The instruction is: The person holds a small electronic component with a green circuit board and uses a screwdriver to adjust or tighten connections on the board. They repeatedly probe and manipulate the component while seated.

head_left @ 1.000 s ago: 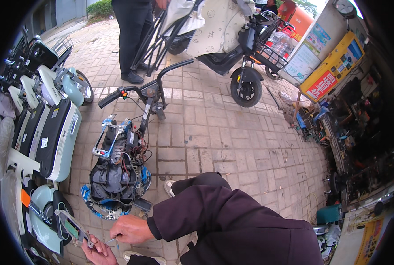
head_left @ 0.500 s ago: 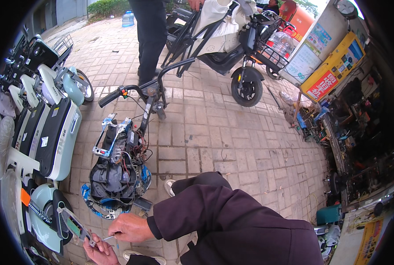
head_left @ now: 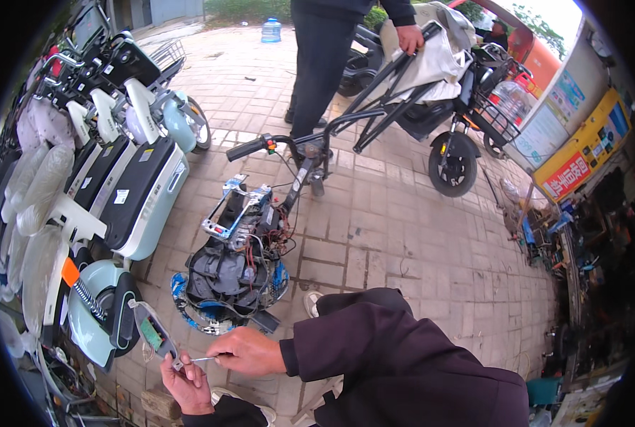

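Observation:
My left hand [head_left: 187,384] pinches the lower end of a long grey housing with a green circuit board [head_left: 150,333] inside and a thin pale wire at its edge. My right hand [head_left: 250,351] is closed round what looks like a screwdriver [head_left: 202,359]. Its thin metal shaft points left and meets the housing by my left fingertips; the handle is hidden in my fist. Just beyond my hands stands a partly stripped small scooter [head_left: 225,274], with blue patterned panels, exposed wires and a bare handlebar [head_left: 246,148].
Pale electric scooters [head_left: 143,203] line the left side. A person [head_left: 324,64] stands ahead with a hand on a folded black frame with pale cloth. Behind is a parked scooter [head_left: 452,167]. Tools and parts [head_left: 545,220] clutter the right edge. A wood block [head_left: 159,404] lies near my left hand.
The whole view has swung left, so the surroundings sit farther right in the picture. Both hands keep their hold, with the shaft still against the housing.

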Demonstrator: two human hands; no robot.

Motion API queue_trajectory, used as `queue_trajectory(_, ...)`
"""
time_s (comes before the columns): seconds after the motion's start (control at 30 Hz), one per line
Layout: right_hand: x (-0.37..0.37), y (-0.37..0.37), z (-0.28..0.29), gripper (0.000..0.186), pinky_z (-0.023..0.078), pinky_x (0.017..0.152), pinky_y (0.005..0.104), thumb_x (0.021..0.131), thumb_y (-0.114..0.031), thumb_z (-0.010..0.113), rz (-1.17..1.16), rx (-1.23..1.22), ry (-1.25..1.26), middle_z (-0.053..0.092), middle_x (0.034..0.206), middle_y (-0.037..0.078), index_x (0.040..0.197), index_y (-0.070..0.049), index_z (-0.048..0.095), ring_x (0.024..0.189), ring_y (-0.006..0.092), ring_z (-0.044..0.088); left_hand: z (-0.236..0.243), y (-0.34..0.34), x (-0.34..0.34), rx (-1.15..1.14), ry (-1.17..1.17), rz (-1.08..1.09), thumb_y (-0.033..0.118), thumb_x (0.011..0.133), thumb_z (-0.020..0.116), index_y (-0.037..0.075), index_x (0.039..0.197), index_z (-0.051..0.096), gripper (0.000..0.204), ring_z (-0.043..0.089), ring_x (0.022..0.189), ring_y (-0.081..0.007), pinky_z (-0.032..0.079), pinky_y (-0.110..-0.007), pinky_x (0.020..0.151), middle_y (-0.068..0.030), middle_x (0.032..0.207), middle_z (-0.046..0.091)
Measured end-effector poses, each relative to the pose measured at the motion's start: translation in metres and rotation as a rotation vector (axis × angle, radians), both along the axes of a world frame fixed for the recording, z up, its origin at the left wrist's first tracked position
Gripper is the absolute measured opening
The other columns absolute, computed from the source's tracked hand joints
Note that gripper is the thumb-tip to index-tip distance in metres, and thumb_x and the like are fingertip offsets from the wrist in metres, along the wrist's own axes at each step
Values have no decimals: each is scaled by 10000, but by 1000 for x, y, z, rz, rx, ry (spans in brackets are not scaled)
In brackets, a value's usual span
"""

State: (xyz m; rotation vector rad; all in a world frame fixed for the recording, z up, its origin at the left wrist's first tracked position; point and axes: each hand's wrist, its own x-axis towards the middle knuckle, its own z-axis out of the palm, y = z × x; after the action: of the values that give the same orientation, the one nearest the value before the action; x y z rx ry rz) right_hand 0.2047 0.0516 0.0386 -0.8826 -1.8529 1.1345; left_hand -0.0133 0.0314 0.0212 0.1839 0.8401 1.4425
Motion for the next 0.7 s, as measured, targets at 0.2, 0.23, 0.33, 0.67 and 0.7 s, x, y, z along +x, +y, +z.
queue_trajectory(0.2, -1, -1, 2, 196, 529, 691, 457, 870, -70, 633, 11, 2, 17, 703, 867, 189, 1036, -10, 718, 800, 387, 687, 8, 0, 2, -20, 27, 13, 310, 1020, 584, 50, 1007, 582, 261, 447, 433, -76, 321, -220, 342, -48, 787, 626)
queue_trajectory(0.23, -1, -2, 2, 199, 530, 691, 453, 869, -66, 634, 14, 5, 30, 704, 867, 189, 1040, -9, 719, 797, 386, 687, 9, 0, 3, -32, 48, 19, 310, 1019, 586, 49, 1014, 585, 261, 446, 433, -76, 319, -220, 343, -47, 787, 626)
queue_trajectory(0.33, 0, -2, 2, 207, 532, 681, 434, 867, -49, 644, 25, 2, 40, 706, 872, 184, 1054, -7, 722, 783, 371, 691, 9, 0, 4, -48, 49, 23, 310, 1015, 589, 52, 1021, 590, 258, 444, 434, -77, 313, -223, 345, -45, 794, 628)
queue_trajectory(0.67, 0, -2, 4, 208, 543, 687, 388, 893, -35, 666, 62, -40, 20, 716, 896, 171, 1089, 1, 723, 779, 324, 706, 26, 1, 11, -146, 64, 0, 392, 997, 588, 70, 922, 607, 331, 377, 370, -94, 253, -248, 344, 11, 592, 503)
queue_trajectory(0.7, 0, -2, 4, 206, 544, 688, 388, 894, -37, 668, 64, -39, 21, 717, 900, 172, 1089, 1, 723, 782, 324, 707, 29, 1, 13, -194, 86, 39, 429, 993, 580, 81, 813, 600, 392, 346, 331, -113, 220, -260, 336, 21, 487, 460)
